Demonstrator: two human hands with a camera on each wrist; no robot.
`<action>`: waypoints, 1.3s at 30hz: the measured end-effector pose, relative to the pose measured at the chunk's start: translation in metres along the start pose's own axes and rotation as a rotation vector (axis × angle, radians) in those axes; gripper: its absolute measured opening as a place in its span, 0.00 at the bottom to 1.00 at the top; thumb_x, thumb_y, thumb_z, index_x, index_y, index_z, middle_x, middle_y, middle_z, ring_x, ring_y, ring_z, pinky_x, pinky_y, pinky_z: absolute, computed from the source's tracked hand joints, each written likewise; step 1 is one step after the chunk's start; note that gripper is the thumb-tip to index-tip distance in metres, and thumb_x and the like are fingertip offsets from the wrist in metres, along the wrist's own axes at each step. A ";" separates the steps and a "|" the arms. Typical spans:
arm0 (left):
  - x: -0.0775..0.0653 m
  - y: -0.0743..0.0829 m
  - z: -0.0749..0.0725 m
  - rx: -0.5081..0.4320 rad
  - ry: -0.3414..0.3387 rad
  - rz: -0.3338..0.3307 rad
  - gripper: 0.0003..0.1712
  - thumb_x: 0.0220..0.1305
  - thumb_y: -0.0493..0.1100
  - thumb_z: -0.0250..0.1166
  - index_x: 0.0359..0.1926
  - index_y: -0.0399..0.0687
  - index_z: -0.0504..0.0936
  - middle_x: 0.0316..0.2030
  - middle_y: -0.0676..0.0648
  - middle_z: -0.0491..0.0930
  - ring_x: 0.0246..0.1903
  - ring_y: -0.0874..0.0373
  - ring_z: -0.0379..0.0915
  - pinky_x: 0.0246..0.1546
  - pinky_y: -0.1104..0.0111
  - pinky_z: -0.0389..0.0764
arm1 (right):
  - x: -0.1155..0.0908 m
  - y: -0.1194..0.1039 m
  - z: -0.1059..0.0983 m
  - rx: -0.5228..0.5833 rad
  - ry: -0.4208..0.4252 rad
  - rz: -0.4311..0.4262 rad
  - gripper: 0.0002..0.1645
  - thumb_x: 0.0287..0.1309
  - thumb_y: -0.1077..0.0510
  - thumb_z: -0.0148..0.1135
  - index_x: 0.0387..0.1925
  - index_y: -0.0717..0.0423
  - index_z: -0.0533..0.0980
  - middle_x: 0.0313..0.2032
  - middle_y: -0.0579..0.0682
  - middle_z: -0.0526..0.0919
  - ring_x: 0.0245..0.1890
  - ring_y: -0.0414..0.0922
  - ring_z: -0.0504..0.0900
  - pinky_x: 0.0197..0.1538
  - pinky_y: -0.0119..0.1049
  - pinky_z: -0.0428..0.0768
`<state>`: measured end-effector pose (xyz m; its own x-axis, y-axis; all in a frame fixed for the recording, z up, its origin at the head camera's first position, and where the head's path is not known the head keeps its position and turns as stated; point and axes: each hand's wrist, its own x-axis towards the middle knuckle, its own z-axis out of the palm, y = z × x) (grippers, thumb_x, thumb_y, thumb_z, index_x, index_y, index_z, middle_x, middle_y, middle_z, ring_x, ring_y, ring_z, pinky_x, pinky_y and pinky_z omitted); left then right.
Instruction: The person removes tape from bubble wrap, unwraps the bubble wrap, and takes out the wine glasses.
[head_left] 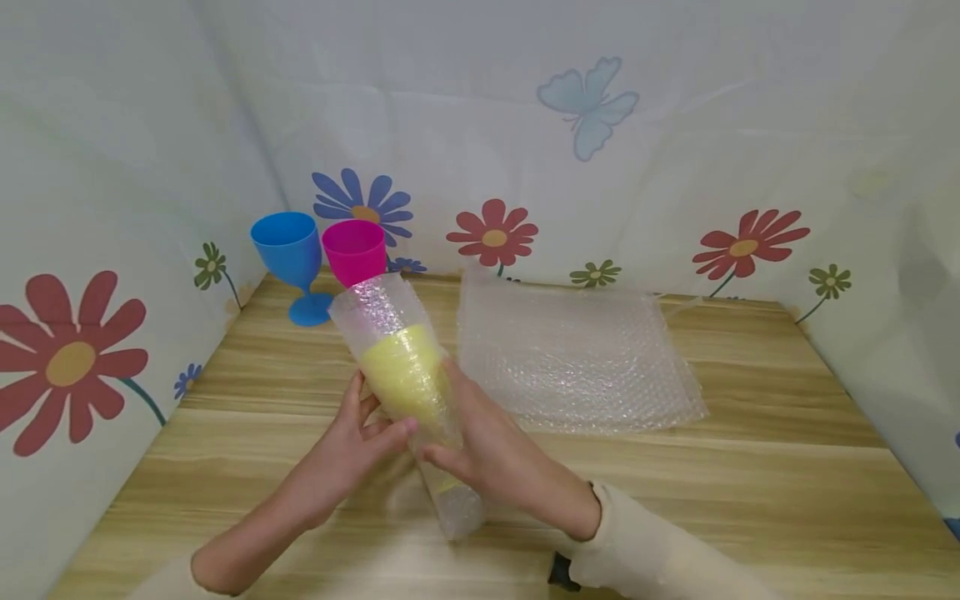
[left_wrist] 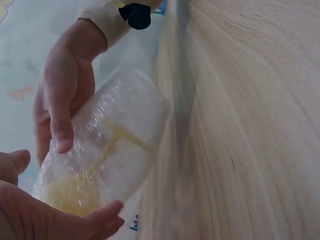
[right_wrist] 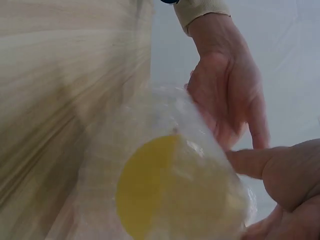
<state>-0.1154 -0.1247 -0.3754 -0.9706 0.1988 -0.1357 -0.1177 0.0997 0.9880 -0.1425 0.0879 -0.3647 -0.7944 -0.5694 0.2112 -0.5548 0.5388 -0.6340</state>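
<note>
A yellow goblet [head_left: 405, 375] lies inside a roll of clear bubble wrap [head_left: 378, 304], which extends past the cup's rim and foot. Both hands hold this bundle tilted over the table. My left hand [head_left: 356, 454] grips its left side, thumb in front and fingers behind. On the other side, my right hand [head_left: 498, 450] has its thumb and fingers around it. The left wrist view shows the goblet's stem and foot [left_wrist: 122, 135] through the wrap, with the right thumb on the plastic. In the right wrist view, the yellow cup's round mouth [right_wrist: 150, 185] faces the camera.
A blue goblet [head_left: 288, 250] and a pink goblet [head_left: 354, 250] stand at the table's back left, the pink one partly behind the bundle. A flat bubble wrap sheet [head_left: 577, 367] lies at the back middle. Flower-printed cloth [head_left: 637, 183] surrounds the wooden table [head_left: 765, 467].
</note>
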 end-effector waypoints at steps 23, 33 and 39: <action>0.013 -0.013 -0.021 -0.015 0.010 -0.065 0.66 0.65 0.50 0.73 0.82 0.64 0.30 0.81 0.43 0.40 0.77 0.36 0.47 0.71 0.39 0.58 | 0.014 0.018 0.002 0.517 -0.370 0.003 0.65 0.60 0.74 0.68 0.83 0.53 0.35 0.82 0.50 0.43 0.75 0.52 0.63 0.62 0.33 0.77; 0.006 -0.015 -0.016 0.057 0.123 -0.160 0.71 0.63 0.52 0.75 0.81 0.45 0.26 0.80 0.32 0.39 0.75 0.30 0.48 0.68 0.40 0.64 | 0.024 0.007 0.012 0.549 -0.332 0.127 0.62 0.61 0.65 0.72 0.82 0.57 0.40 0.80 0.57 0.52 0.67 0.57 0.75 0.54 0.32 0.82; 0.001 -0.015 -0.013 0.142 0.035 -0.152 0.76 0.59 0.52 0.78 0.81 0.45 0.23 0.80 0.30 0.37 0.75 0.30 0.48 0.68 0.41 0.65 | 0.024 0.011 0.015 0.551 -0.375 0.169 0.60 0.60 0.64 0.74 0.82 0.56 0.46 0.77 0.60 0.58 0.69 0.59 0.71 0.56 0.35 0.82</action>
<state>-0.1171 -0.1383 -0.3890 -0.9509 0.1373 -0.2773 -0.2349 0.2631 0.9357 -0.1640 0.0707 -0.3775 -0.6643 -0.7356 -0.1326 -0.1456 0.3014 -0.9423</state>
